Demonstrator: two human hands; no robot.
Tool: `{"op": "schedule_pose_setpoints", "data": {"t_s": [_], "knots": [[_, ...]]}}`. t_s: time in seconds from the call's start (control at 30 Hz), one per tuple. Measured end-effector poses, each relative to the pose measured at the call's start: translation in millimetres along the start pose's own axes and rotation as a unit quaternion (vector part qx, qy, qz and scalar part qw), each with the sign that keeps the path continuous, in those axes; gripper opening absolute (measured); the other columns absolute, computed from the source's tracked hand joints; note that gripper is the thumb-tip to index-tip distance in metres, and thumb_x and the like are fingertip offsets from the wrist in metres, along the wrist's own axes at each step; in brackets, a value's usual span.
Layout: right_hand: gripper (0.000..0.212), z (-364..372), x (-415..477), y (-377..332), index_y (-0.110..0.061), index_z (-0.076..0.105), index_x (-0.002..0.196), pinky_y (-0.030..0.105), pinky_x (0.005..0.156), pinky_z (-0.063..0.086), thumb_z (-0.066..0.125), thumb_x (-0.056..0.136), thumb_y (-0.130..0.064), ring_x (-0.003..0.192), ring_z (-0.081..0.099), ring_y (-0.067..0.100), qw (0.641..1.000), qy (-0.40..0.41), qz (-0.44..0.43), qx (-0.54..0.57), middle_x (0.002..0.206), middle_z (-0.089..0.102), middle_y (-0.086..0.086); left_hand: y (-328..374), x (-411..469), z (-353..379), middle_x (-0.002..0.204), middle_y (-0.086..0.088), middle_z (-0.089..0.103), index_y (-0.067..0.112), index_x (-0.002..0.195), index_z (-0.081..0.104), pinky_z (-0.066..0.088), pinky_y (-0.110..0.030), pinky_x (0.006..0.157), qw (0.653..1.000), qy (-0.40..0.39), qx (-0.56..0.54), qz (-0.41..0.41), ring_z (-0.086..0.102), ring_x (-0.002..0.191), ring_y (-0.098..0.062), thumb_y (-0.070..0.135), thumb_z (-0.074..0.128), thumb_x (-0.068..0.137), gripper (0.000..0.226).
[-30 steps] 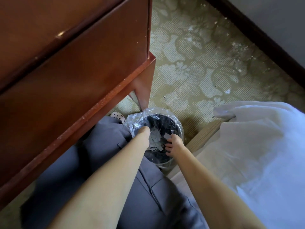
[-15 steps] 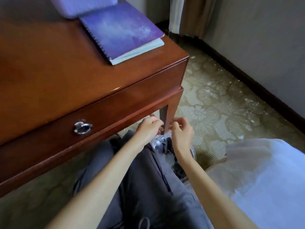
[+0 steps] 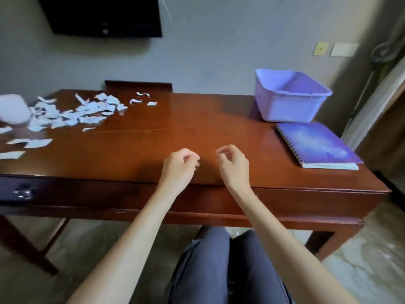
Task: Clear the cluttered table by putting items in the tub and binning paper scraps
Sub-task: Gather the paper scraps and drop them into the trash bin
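A brown wooden table (image 3: 197, 128) fills the middle of the view. Several white paper scraps (image 3: 65, 115) lie scattered over its left part. At the back right stands a light purple tub (image 3: 289, 99), and a purple spiral notebook (image 3: 317, 145) lies just in front of it. My left hand (image 3: 179, 167) and my right hand (image 3: 233, 163) hover side by side over the table's front edge, fingers loosely curled, nothing in either. The bin is out of view.
A blurred white object (image 3: 13, 110) sits at the table's far left edge among the scraps. A drawer handle (image 3: 23, 191) shows on the front left. A dark screen (image 3: 103, 16) hangs on the wall behind. My legs are under the table.
Both hands rose from the plastic-lined bin on the floor up to the table's front edge. My view lifted from the floor to the tabletop.
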State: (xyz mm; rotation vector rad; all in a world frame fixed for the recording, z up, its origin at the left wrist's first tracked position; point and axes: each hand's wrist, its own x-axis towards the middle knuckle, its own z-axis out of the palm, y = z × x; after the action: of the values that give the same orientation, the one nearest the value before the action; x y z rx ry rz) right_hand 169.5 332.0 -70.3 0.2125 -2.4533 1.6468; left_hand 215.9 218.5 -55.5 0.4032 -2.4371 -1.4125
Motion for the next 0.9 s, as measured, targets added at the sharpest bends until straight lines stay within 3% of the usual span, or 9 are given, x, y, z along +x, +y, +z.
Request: {"op": "schedule_pose_setpoints", "data": {"t_s": [0.2, 0.37, 0.5, 0.67, 0.83, 0.9], "knots": [[0.025, 95, 30, -51, -0.006, 0.064, 0.105, 0.029, 0.081, 0.044, 0.044, 0.092, -0.012, 0.094, 0.057, 0.019, 0.990, -0.134, -0.019, -0.039, 0.107, 0.064, 0.008, -42, 43, -98, 0.113, -0.004, 0.066, 0.012, 0.110, 0.064, 0.050, -0.031, 0.092, 0.991, 0.099, 0.071, -0.052, 0.060, 0.107, -0.019, 0.020, 0.040, 0.097, 0.029], [0.024, 165, 84, -64, -0.008, 0.060, 0.113, 0.023, 0.082, 0.045, 0.045, 0.097, -0.017, 0.098, 0.053, 0.014, 0.983, -0.177, -0.013, -0.043, 0.120, 0.061, 0.009, -76, 104, -149, 0.124, -0.007, 0.060, 0.009, 0.119, 0.059, 0.047, -0.031, 0.093, 0.975, 0.139, 0.148, -0.085, 0.055, 0.116, -0.022, 0.019, 0.040, 0.099, 0.029], [0.028, 210, 155, -64, -0.012, 0.055, 0.121, 0.028, 0.096, 0.044, 0.045, 0.097, -0.023, 0.118, 0.052, 0.021, 0.983, -0.176, 0.002, -0.055, 0.135, 0.051, 0.007, -93, 170, -165, 0.128, -0.008, 0.057, 0.009, 0.123, 0.055, 0.046, -0.028, 0.094, 0.966, 0.148, 0.190, -0.090, 0.053, 0.119, -0.021, 0.018, 0.043, 0.098, 0.030], [0.035, 267, 263, -52, -0.014, 0.050, 0.129, 0.037, 0.108, 0.040, 0.044, 0.098, -0.028, 0.127, 0.046, 0.024, 0.982, -0.175, -0.005, -0.063, 0.143, 0.044, 0.006, -108, 281, -161, 0.139, -0.010, 0.045, 0.011, 0.132, 0.048, 0.043, -0.035, 0.102, 0.955, 0.163, 0.238, -0.075, 0.043, 0.130, -0.025, 0.018, 0.044, 0.097, 0.036], [0.044, 321, 351, -46, -0.019, 0.038, 0.141, 0.041, 0.116, 0.029, 0.039, 0.099, -0.033, 0.140, 0.032, 0.024, 0.969, -0.239, 0.007, -0.060, 0.153, 0.031, 0.002, -128, 380, -165, 0.149, -0.009, 0.034, 0.016, 0.140, 0.040, 0.040, -0.038, 0.106, 0.936, 0.172, 0.287, -0.113, 0.029, 0.139, -0.026, 0.021, 0.044, 0.097, 0.043], [0.047, 343, 376, -49, -0.022, 0.033, 0.144, 0.045, 0.118, 0.024, 0.036, 0.100, -0.036, 0.144, 0.025, 0.024, 0.963, -0.264, 0.014, -0.057, 0.156, 0.026, 0.001, -138, 407, -173, 0.155, -0.010, 0.024, 0.017, 0.145, 0.032, 0.032, -0.041, 0.113, 0.927, 0.150, 0.313, -0.138, 0.017, 0.146, -0.028, 0.023, 0.041, 0.099, 0.047]]}}
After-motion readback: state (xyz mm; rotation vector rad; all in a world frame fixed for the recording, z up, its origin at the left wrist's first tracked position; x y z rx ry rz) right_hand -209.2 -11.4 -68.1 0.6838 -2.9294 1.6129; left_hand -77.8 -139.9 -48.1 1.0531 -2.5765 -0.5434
